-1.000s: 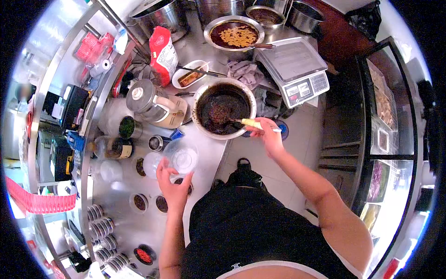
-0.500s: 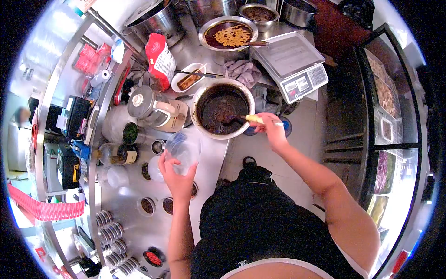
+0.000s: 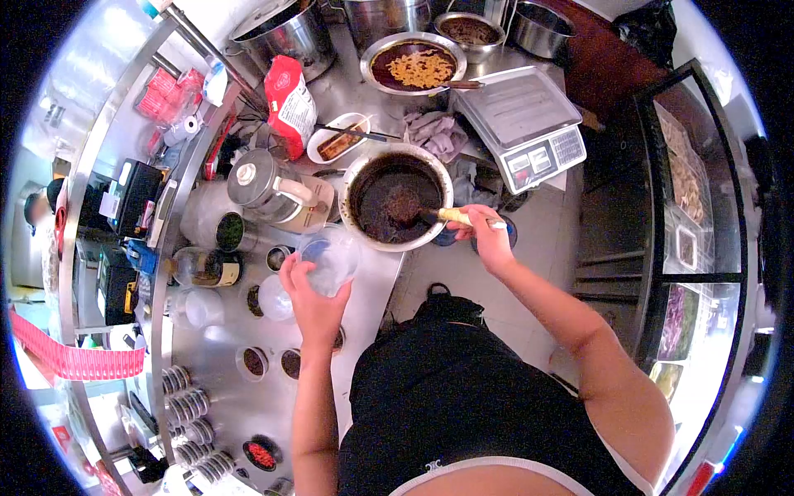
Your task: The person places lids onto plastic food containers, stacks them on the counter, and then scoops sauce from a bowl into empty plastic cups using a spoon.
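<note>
Over the counter, my left hand [image 3: 318, 306] is closed around the side of a clear plastic tub [image 3: 332, 263], thumb and fingers on its rim. My right hand [image 3: 488, 236] grips a brush [image 3: 455, 215] by its pale handle, just past the right rim of a metal pot [image 3: 350, 217]. The brush's dark head is over the pot's inner edge. Inside the pot is a dark, thick liquid [image 3: 389, 182] with a brownish clump near the middle.
A blender-like appliance [image 3: 273, 194] stands left of the pot. Behind it are a red-and-white bag [image 3: 289, 107], a white dish [image 3: 364, 124] with chopsticks, and a crumpled cloth [image 3: 434, 132]. A digital scale [image 3: 521, 107] sits at right. Small ingredient bowls [image 3: 253, 362] line the counter.
The brush has been drawn back toward the pot's right rim, its dark head lifted from the liquid. My left hand still holds the tub in nearly the same place.
</note>
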